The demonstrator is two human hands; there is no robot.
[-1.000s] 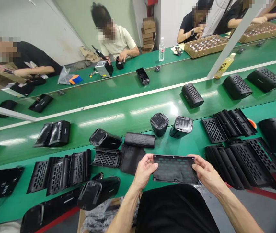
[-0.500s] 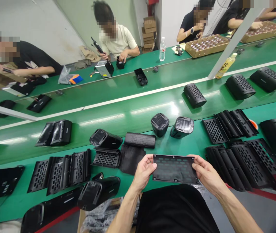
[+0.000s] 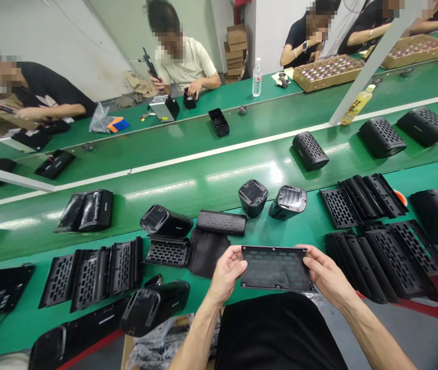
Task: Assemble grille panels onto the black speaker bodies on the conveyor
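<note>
I hold a flat black slotted panel [image 3: 275,268] level over the near edge of the green bench [image 3: 280,234]. My left hand [image 3: 225,275] grips its left end and my right hand [image 3: 326,275] grips its right end, fingers curled round the rim. Just beyond the panel stand two upright black speaker housings [image 3: 253,197] [image 3: 287,200]. A black rolled mesh piece [image 3: 221,222] and a dark cloth sheet [image 3: 207,252] lie to the left of my left hand.
Stacks of black grille panels lie at the right [image 3: 381,257] and left [image 3: 95,272]. Finished black housings [image 3: 310,150] ride the green conveyor belt. Across it several people sit working; a water bottle [image 3: 256,77] and cardboard trays [image 3: 327,71] stand there.
Both hands and the panel stay almost still. Items on the far conveyor have drifted slightly left, and the person opposite has raised a dark tool higher.
</note>
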